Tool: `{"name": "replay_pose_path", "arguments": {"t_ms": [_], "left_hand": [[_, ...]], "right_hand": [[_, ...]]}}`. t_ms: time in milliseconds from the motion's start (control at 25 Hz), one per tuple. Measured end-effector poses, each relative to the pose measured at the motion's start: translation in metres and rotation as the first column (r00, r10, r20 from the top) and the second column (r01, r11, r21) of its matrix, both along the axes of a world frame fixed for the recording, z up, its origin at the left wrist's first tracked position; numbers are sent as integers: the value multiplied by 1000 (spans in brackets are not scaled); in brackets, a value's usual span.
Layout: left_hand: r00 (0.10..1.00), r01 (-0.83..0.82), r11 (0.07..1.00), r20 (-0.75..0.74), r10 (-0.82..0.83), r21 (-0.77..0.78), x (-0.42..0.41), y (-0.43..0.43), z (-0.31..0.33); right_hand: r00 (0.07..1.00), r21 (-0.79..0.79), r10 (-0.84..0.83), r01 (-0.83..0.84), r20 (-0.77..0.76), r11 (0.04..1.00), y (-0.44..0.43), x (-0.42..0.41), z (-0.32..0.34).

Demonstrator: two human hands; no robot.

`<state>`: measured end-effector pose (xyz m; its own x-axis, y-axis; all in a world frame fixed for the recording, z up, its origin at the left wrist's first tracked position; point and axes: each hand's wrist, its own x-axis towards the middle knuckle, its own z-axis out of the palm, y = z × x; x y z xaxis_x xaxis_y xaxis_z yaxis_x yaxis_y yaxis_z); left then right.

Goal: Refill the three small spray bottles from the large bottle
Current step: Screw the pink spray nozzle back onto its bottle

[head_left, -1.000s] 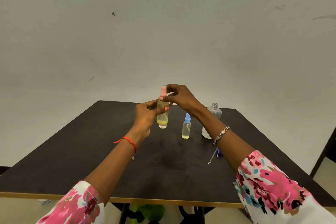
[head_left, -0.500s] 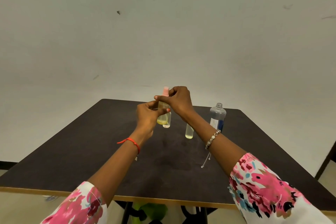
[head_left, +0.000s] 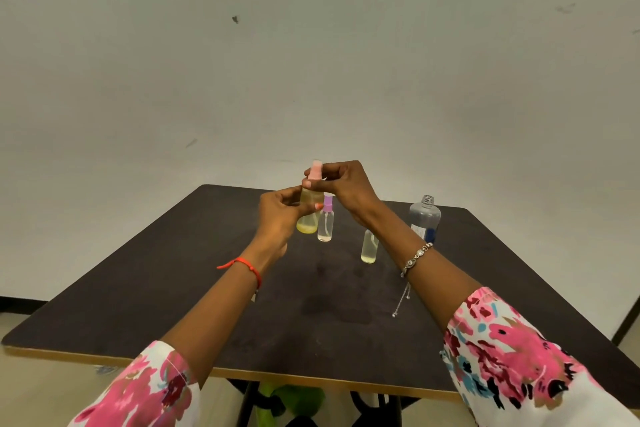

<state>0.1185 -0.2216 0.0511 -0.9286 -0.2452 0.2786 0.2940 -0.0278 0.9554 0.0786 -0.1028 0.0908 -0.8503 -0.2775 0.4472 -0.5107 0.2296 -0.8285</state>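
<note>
1. Compare with half a second ago: your right hand [head_left: 343, 187] stays on the pink spray cap [head_left: 316, 172] and your left hand [head_left: 280, 215] stays on the yellow bottle [head_left: 308, 218]. Neither grip has let go.
2. The purple-capped bottle [head_left: 326, 218] was mostly hidden behind the yellow bottle before. It now shows from cap to base, just right of the yellow bottle, standing upright on the table [head_left: 138, 288].
3. One second ago your right forearm covered part of the large bottle [head_left: 424, 217]. It now stands free of the arm at the far right of the table, uncapped, with its threaded neck bare.
4. The third small bottle [head_left: 369, 248] stands between the purple-capped bottle and the large bottle. Your right forearm crosses its top, so its cap is hidden.
5. Left hand: the fingers curl round the body of the yellow bottle, with the thumb across its front, and hold it upright. Whether its base touches the table cannot be told.
6. Right hand: it sits above the left. The thumb and forefinger pinch the base of the pink spray cap, and the other fingers are curled in beside them.
7. Both forearms reach forward over the table and converge at the yellow bottle. A red thread [head_left: 242, 263] circles the left wrist and a bracelet [head_left: 415, 256] circles the right. The floral sleeves [head_left: 512, 357] end short of the wrists.
</note>
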Motion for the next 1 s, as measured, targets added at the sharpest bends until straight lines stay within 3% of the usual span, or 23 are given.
{"name": "replay_pose_path", "arguments": {"t_ms": [320,640,1000], "left_hand": [[986,-164,985,-33,166,51,-10,-1,-28],[982,-187,972,65,179,143,-36,-20,-62],[968,-184,978,189,163,102,-68,-36,-103]], "right_hand": [[942,-51,-333,331,-46,942,-47,5,-29],[975,154,-173,152,139,976,-53,-27,-70],[977,163,-145,119,159,979,-69,-55,-116]]}}
